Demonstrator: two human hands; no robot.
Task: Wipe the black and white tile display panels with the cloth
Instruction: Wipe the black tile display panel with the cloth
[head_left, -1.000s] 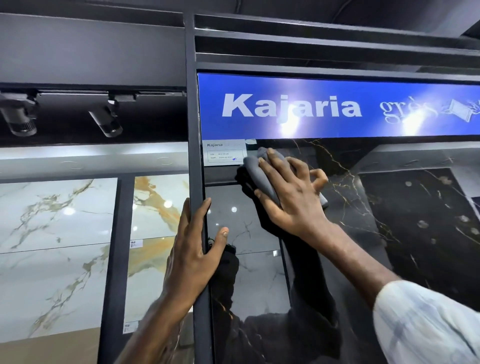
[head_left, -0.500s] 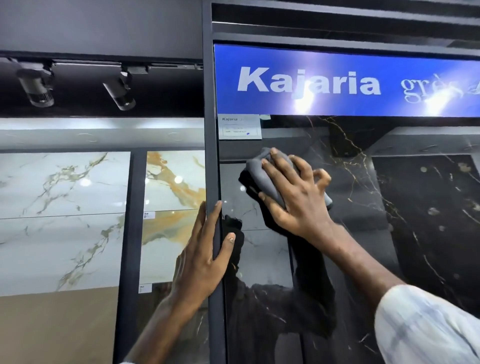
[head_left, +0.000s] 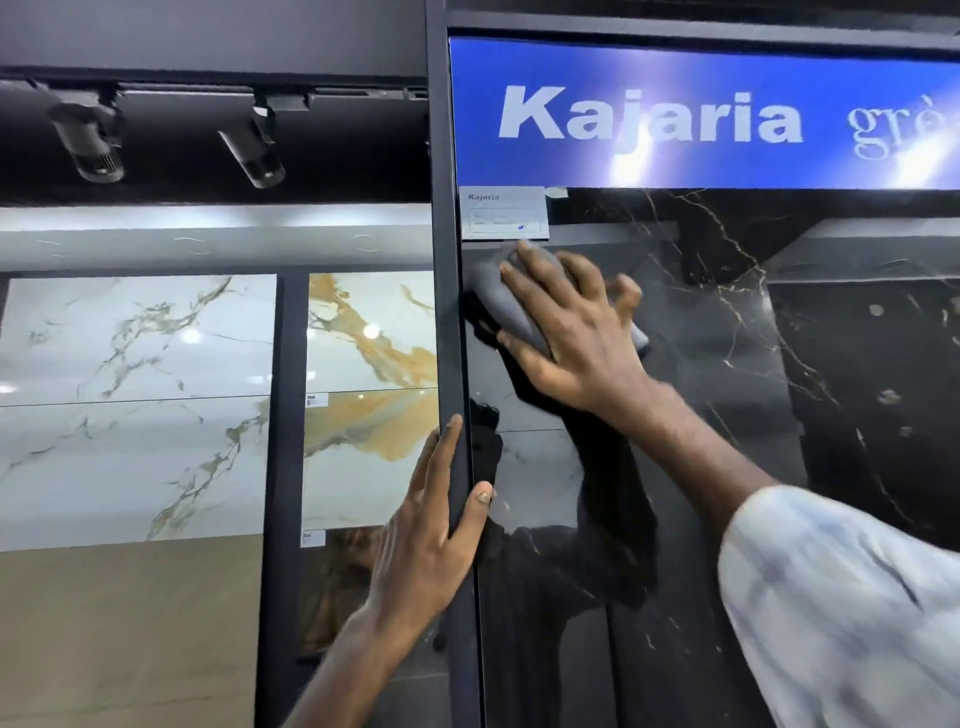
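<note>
From my remote seat I see the grey cloth (head_left: 511, 306) bunched flat against the upper left corner of the black tile panel (head_left: 727, 415), just beside the frame post (head_left: 447, 312) and just under a small label (head_left: 504, 213). The right hand (head_left: 576, 338) lies spread on the cloth and presses it onto the glossy face, fingers mostly straight and not clenched. The outermost finger is blurred, so I cannot tell how far it bends. Most of the cloth is hidden under the palm; only its left part and a small corner at the right show.

The panel is black with thin gold veins, and its shine mirrors the arm as a dark shape, which makes the surface under the wrist hard to read. A pale sleeve (head_left: 852, 613) is blurred and cut off at the right edge.

Lower down, the left hand (head_left: 421, 545) clasps the frame post, with straight fingers along its left side and the thumb hooked over the front edge.

The label's small print is unreadable. Above it, a blue sign (head_left: 701, 114) reads "Kajaria"; a second word is cut off by the picture's edge. To the left, well apart, stand white marble panels (head_left: 135, 405) and an orange-veined panel (head_left: 369, 395), under two spot lamps (head_left: 91, 140).
</note>
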